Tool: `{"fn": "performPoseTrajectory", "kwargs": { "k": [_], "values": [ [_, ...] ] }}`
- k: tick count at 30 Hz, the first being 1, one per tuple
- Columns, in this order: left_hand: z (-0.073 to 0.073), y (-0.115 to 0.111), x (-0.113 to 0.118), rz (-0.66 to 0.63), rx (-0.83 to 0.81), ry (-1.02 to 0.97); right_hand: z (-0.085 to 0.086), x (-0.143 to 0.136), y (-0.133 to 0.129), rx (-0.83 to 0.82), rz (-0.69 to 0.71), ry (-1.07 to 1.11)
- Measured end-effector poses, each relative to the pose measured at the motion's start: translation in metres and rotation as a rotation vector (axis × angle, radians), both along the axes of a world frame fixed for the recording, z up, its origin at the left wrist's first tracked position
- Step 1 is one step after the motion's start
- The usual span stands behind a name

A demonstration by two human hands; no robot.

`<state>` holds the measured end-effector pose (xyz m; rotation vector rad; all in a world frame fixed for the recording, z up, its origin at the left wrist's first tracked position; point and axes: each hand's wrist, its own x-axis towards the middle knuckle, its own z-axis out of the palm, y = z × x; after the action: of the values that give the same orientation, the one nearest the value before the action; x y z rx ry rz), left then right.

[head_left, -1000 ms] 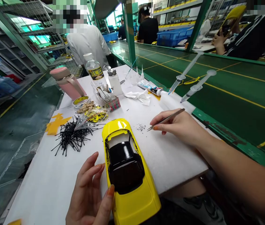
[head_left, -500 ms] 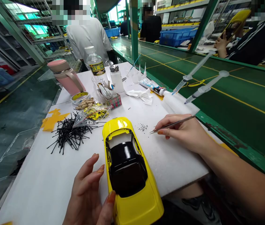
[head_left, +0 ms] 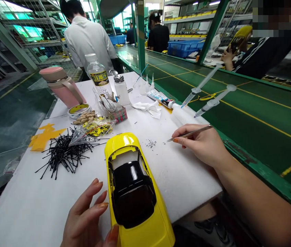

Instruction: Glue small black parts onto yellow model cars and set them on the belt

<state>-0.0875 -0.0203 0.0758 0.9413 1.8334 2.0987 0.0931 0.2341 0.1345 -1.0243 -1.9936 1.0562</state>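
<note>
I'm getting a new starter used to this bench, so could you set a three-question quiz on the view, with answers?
1. True or false: the tweezers are in the left hand.
2. Which lies closest to the tips of the tweezers?
a) the pink flask
b) the tiny black pieces
c) the roll of tape
3. Fill in the missing word: the toy car body is yellow, with a ____ roof.

Key:
1. False; the right hand holds them.
2. b
3. black
</note>
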Motion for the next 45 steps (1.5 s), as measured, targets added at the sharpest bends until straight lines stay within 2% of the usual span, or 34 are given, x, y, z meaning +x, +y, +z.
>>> {"fn": "performPoseTrajectory", "kwargs": {
  "k": [6, 9, 16, 21, 27, 31, 35, 38, 40, 42, 45],
  "values": [
    [-0.017, -0.013, -0.034, -0.150, 0.048, -0.010, -0.002, -0.002, 0.000, 0.011, 0.012, -0.011],
    [-0.020, -0.017, -0.042, -0.207, 0.067, 0.015, -0.003, -0.002, 0.000, 0.018, 0.016, -0.012],
    [-0.020, -0.013, -0.035, -0.227, 0.084, 0.114, -0.005, -0.004, -0.001, 0.038, 0.049, 0.028],
    [-0.019, -0.010, -0.035, -0.196, 0.079, 0.099, -0.007, -0.006, 0.000, 0.056, 0.046, 0.029],
    [-0.018, -0.010, -0.035, -0.248, 0.066, 0.157, -0.008, -0.005, 0.000, 0.060, 0.084, 0.035],
    [-0.015, -0.006, -0.028, -0.154, 0.099, 0.164, -0.009, -0.005, 0.000, 0.073, 0.098, 0.029],
    [-0.012, -0.001, -0.018, -0.180, 0.082, 0.159, -0.009, -0.005, 0.000, 0.091, 0.104, 0.032],
    [-0.009, 0.004, -0.006, -0.052, 0.107, 0.112, -0.009, -0.005, 0.000, 0.098, 0.108, 0.022],
    [-0.008, 0.005, -0.003, -0.021, 0.115, 0.105, -0.009, -0.005, 0.000, 0.100, 0.110, 0.018],
    [-0.009, 0.003, -0.007, -0.063, 0.103, 0.128, -0.008, -0.005, 0.000, 0.101, 0.110, 0.019],
    [-0.014, -0.006, -0.025, -0.210, 0.062, 0.193, -0.009, -0.005, 0.000, 0.102, 0.111, 0.022]
  ]
}}
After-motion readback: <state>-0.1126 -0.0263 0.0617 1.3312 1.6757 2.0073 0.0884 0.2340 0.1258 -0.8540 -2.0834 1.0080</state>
